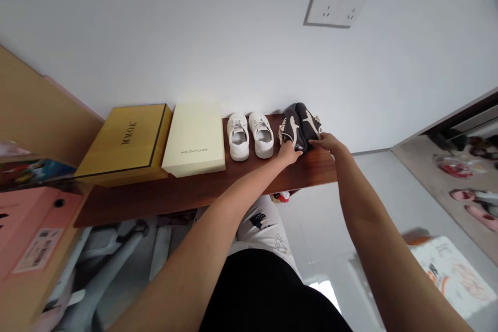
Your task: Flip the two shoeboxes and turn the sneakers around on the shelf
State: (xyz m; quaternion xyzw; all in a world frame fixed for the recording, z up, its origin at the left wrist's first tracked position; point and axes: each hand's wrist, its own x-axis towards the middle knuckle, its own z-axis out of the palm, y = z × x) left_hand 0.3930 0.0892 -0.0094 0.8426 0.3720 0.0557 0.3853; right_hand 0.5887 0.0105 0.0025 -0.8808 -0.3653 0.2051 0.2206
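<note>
A pair of dark brown sneakers with cream side stripes sits tilted at the right end of a reddish-brown wooden shelf (311,179), close to the wall. My left hand (288,153) grips the heel of the left dark sneaker (292,127). On the other side, my right hand (327,143) has its fingers closed at the heel of the right dark sneaker (308,122). The two shoes touch or nearly touch each other. To their left stands a pair of white sneakers, the left one (238,137) and the right one (261,136), toes toward the wall.
A cream shoebox (196,135) and a yellow shoebox (124,140) stand on the shelf's left part. Lower left is a pink box (35,228). A wall socket (336,2) is above. Pink shoes (480,215) lie on a mat at right, near a white printed package (453,275).
</note>
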